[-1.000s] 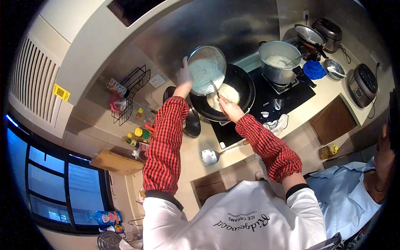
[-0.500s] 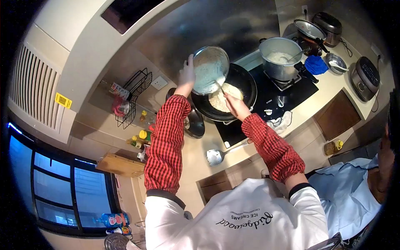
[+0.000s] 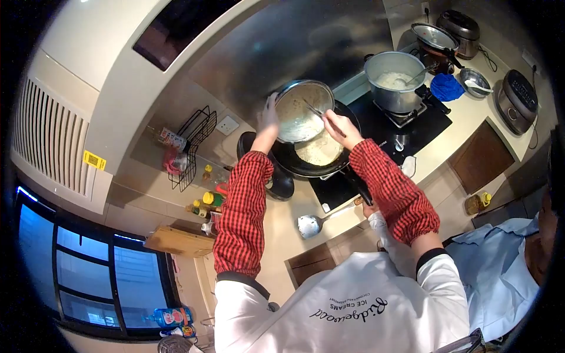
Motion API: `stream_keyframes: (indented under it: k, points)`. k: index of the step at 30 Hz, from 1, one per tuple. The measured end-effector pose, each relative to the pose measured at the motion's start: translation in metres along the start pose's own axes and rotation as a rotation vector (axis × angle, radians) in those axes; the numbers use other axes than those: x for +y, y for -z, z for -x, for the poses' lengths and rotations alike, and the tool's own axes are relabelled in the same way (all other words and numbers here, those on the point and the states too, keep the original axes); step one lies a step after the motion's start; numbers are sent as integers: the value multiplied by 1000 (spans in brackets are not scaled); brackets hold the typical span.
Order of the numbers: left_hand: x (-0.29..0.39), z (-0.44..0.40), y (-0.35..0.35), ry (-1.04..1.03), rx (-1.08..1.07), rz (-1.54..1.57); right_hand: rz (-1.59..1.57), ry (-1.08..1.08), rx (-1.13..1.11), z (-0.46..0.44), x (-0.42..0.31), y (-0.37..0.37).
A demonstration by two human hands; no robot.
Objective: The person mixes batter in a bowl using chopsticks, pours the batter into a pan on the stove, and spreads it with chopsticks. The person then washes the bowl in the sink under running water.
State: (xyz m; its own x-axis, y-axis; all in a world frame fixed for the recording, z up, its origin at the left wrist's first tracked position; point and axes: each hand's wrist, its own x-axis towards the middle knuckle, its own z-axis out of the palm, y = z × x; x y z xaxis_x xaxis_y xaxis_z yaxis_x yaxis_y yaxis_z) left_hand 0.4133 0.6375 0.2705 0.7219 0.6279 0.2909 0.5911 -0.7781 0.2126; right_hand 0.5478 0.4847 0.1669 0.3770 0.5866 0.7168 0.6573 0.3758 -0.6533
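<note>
My left hand (image 3: pixel 268 120) is closed on the rim of a metal bowl (image 3: pixel 288 97), which tips over a black wok (image 3: pixel 288 162). White batter coats the bowl's inside. More pale batter (image 3: pixel 321 150) is spread in the bottom of the wok. In my right hand (image 3: pixel 341 128) is a thin-handled utensil (image 3: pixel 312 109) reaching into the bowl; I cannot make out its kind. Another person's hand (image 3: pixel 369 210) is by the end of the wok's black handle (image 3: pixel 358 183), below my right forearm.
A pot (image 3: pixel 393 88) of white contents stands on the right burner, with a blue cloth (image 3: pixel 446 87) beside it. A batter-smeared turner (image 3: pixel 309 226) lies on the front counter. Farther right is a rice cooker (image 3: pixel 517 106). A co-worker in light blue (image 3: pixel 491 265) stands at right.
The bowl has come lower and slightly right, with both my hands. More of its inside shows metal now. Another person's hand has appeared by the wok handle.
</note>
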Motion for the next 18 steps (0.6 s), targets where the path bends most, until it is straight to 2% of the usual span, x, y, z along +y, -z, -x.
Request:
stream_keyframes:
  k: [1,3,5,7,8,9,10,11,13,15,17,18]
  points:
    - [3,1,-2,-2,-3,-6,-85,-13,113,-2,-7,-14]
    - [5,2,-7,144,-36,61,-84,93,101,3,-26,-32]
    - [-3,3,-14,91,-6,65,-82,132,5,11,-17,-50]
    - [-13,3,-21,108,73,129,-57,117,4,16,-13,-54]
    - [-23,2,-29,30,157,90,-26,-88,-66,20,-15,-52]
    - [-21,4,-27,33,152,89,3,-298,-139,25,-16,-53]
    - [-20,8,-26,33,165,87,90,-228,-23,28,-15,-59]
    - [-18,9,-24,30,185,85,88,-228,-25,30,-16,-63]
    - [-13,11,-20,41,179,66,-108,135,113,30,-28,-70]
    - [-16,15,-24,53,166,47,-167,140,122,34,-20,-83]
    - [-29,12,-31,-31,272,5,-132,-170,-54,40,-10,-79]
    - [-31,14,-31,-31,273,4,-201,-165,-37,42,-4,-76]
